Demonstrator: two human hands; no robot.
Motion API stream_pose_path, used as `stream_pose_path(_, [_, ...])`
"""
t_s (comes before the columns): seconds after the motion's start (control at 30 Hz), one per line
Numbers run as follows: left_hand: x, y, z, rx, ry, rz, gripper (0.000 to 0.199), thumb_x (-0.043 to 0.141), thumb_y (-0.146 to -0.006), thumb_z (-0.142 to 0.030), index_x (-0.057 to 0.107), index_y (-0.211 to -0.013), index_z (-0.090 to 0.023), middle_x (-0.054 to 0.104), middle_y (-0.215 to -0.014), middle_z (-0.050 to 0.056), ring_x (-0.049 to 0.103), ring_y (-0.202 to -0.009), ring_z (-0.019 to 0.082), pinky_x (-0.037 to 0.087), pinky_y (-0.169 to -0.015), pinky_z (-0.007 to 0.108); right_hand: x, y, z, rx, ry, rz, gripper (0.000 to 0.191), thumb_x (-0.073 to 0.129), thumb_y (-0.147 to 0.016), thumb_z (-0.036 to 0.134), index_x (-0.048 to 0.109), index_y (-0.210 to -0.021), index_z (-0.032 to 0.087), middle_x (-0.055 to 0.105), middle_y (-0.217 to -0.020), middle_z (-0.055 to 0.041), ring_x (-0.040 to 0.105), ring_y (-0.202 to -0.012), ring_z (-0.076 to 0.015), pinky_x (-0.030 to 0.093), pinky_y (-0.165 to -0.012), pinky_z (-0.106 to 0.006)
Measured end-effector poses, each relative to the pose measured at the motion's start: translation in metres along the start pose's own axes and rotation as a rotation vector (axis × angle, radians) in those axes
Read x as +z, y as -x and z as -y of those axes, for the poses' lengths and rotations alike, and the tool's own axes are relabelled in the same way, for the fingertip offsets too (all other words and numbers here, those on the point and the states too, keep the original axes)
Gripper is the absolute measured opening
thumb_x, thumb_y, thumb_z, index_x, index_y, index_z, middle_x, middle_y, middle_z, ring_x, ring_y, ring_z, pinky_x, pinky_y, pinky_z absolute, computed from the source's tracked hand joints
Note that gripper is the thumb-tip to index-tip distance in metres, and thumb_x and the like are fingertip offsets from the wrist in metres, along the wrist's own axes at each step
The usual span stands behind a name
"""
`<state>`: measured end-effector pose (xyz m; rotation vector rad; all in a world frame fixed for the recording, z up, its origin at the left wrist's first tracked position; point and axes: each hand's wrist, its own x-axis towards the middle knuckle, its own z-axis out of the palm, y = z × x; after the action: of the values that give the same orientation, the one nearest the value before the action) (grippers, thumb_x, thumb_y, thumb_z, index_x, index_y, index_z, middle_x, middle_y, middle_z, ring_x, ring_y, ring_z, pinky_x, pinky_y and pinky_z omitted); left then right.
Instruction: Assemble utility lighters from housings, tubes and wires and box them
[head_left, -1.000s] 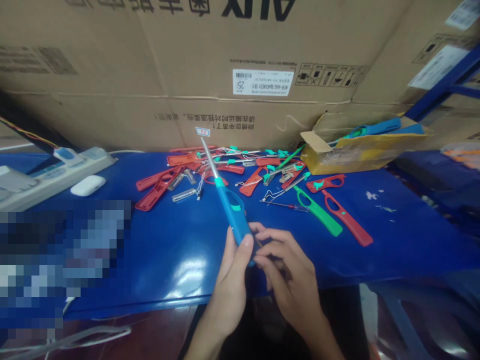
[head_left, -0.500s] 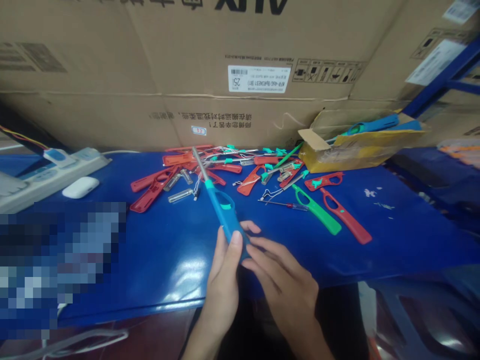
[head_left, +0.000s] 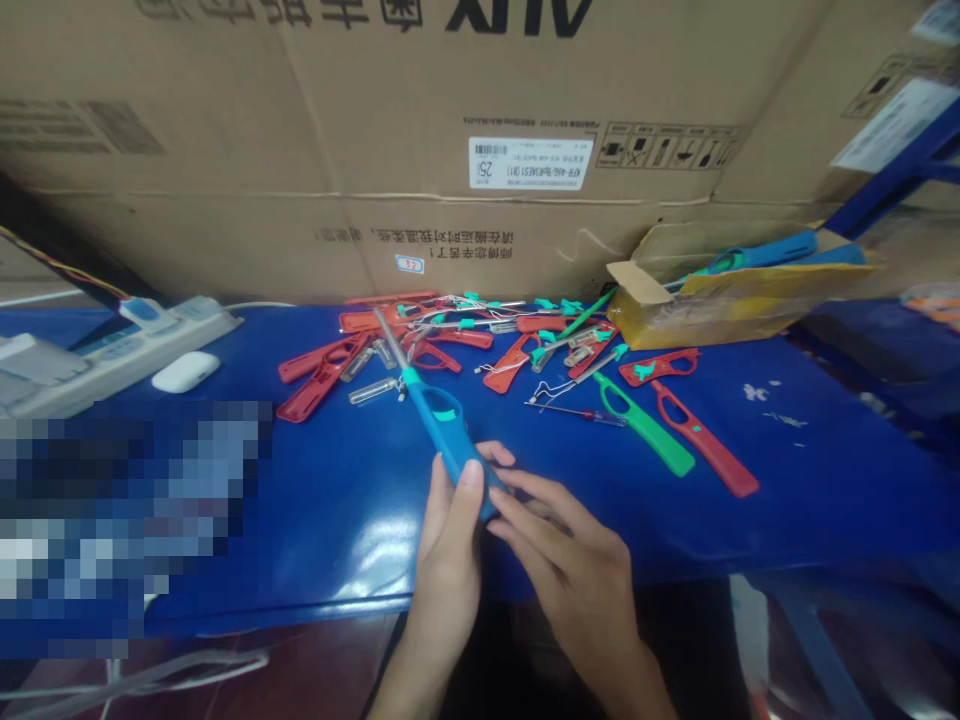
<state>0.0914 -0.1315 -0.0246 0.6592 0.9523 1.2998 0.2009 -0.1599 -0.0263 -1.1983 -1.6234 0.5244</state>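
A blue stick lighter (head_left: 447, 432) with a long metal tube and a teal trigger points up and away from me over the table. My left hand (head_left: 452, 540) is closed round its handle, thumb on top. At the handle's lower end, the fingers of my right hand (head_left: 574, 545) pinch in from the right side; their tips partly hide that end. Beyond lie a green lighter (head_left: 656, 435), a red lighter (head_left: 709, 445) and a small screwdriver (head_left: 600, 414) with a clear handle. Several red casing halves (head_left: 319, 385), metal tubes and clear tanks (head_left: 373, 391) are heaped farther back.
A yellow-taped carton (head_left: 697, 305) with blue lighters in it stands at the back right. A large cardboard box (head_left: 360, 120) walls the rear of the blue table (head_left: 360, 500). At left are a power strip (head_left: 157, 335) and a white earbud case (head_left: 185, 371).
My view has shifted slightly left, so the table things appear farther right. Both hands keep their hold on the blue lighter, with almost no change.
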Motion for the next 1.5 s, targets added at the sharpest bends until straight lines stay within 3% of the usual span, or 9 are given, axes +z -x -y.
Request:
stream_pose_path(0.13, [0.002, -0.002, -0.002, 0.031, 0.036, 0.002, 0.028, 0.065, -0.095, -0.044, 0.065, -0.106, -0.018, 0.065, -0.094, 0.003, 0.055, -0.071, 0.012, 0.046, -0.066, 0.024, -0.02, 0.0, 0.005, 0.059, 0.086, 0.003, 0.04, 0.054, -0.099, 0.019, 0.066, -0.135, 0.032, 0.076, -0.121, -0.0015, 0.077, -0.089, -0.0169, 0.065, -0.075, -0.027])
stream_pose_path(0.27, [0.006, -0.003, -0.005, 0.036, 0.052, 0.008, 0.029, 0.065, -0.094, -0.042, 0.06, -0.111, -0.019, 0.061, -0.091, 0.002, 0.051, -0.063, 0.011, 0.04, -0.056, 0.024, -0.054, -0.012, -0.025, 0.105, 0.446, -0.297, 0.032, 0.059, -0.098, 0.031, 0.07, -0.129, 0.028, 0.076, -0.116, -0.0062, 0.072, -0.099, -0.0233, 0.06, -0.089, -0.041])
stream_pose_path(0.5, [0.009, -0.003, -0.008, 0.041, 0.073, -0.008, 0.037, 0.066, -0.093, -0.04, 0.053, -0.122, -0.022, 0.058, -0.091, 0.001, 0.049, -0.061, 0.011, 0.037, -0.053, 0.024, -0.081, -0.029, -0.092, 0.076, 0.806, -0.135, 0.037, 0.053, -0.099, 0.044, 0.072, -0.118, 0.018, 0.059, -0.118, -0.0187, 0.056, -0.108, -0.0336, 0.048, -0.093, -0.055])
stream_pose_path(0.63, [0.01, -0.005, -0.008, 0.026, 0.056, -0.023, 0.032, 0.065, -0.094, -0.041, 0.055, -0.117, -0.022, 0.058, -0.09, 0.0, 0.049, -0.062, 0.01, 0.038, -0.054, 0.024, -0.078, -0.029, -0.076, 0.04, 0.663, -0.205, 0.022, 0.058, -0.097, 0.039, 0.071, -0.1, 0.022, 0.062, -0.121, -0.0139, 0.057, -0.113, -0.031, 0.045, -0.099, -0.054])
stream_pose_path(0.73, [0.01, -0.006, -0.008, -0.002, 0.03, -0.013, 0.026, 0.064, -0.095, -0.042, 0.056, -0.107, -0.021, 0.057, -0.09, 0.0, 0.048, -0.061, 0.01, 0.039, -0.054, 0.024, -0.071, -0.03, -0.048, 0.081, 0.349, -0.507, 0.016, 0.062, -0.097, 0.034, 0.067, -0.106, 0.022, 0.071, -0.111, -0.0078, 0.066, -0.105, -0.0244, 0.048, -0.097, -0.046])
stream_pose_path(0.87, [0.008, -0.005, -0.01, 0.026, 0.044, 0.0, 0.031, 0.059, -0.098, -0.047, 0.055, -0.087, -0.018, 0.051, -0.084, -0.001, 0.04, -0.055, 0.008, 0.034, -0.048, 0.022, -0.057, -0.029, -0.022, 0.131, -0.188, -0.868, 0.013, 0.067, -0.094, 0.027, 0.068, -0.105, 0.022, 0.068, -0.077, 0.0016, 0.065, -0.067, -0.0131, 0.05, -0.065, -0.029])
stream_pose_path(1.07, [0.008, 0.001, -0.009, 0.079, 0.039, 0.02, 0.049, 0.042, -0.102, -0.057, 0.055, -0.08, -0.015, 0.044, -0.075, -0.001, 0.033, -0.053, 0.008, 0.032, -0.045, 0.021, -0.031, -0.024, -0.02, 0.175, -0.485, -0.853, 0.013, 0.07, -0.091, 0.022, 0.072, -0.102, 0.018, 0.071, -0.084, -0.0017, 0.066, -0.068, -0.013, 0.05, -0.054, -0.026])
stream_pose_path(1.27, [0.011, 0.0, -0.006, 0.084, -0.015, 0.022, 0.032, 0.043, -0.104, -0.043, 0.05, -0.085, -0.019, 0.047, -0.079, -0.001, 0.036, -0.053, 0.008, 0.035, -0.044, 0.02, -0.012, -0.024, -0.02, 0.083, -0.313, -0.964, 0.026, 0.056, -0.101, 0.028, 0.069, -0.122, 0.023, 0.068, -0.091, -0.0021, 0.064, -0.067, -0.0121, 0.052, -0.056, -0.029])
stream_pose_path(1.5, [0.01, -0.004, -0.004, 0.073, -0.08, 0.006, 0.032, 0.046, -0.103, -0.045, 0.049, -0.085, -0.019, 0.048, -0.077, -0.003, 0.036, -0.052, 0.007, 0.036, -0.043, 0.019, -0.012, -0.008, -0.019, 0.109, 0.053, -0.764, 0.033, 0.051, -0.103, 0.027, 0.065, -0.133, 0.024, 0.071, -0.094, -0.0045, 0.069, -0.077, -0.015, 0.055, -0.066, -0.031])
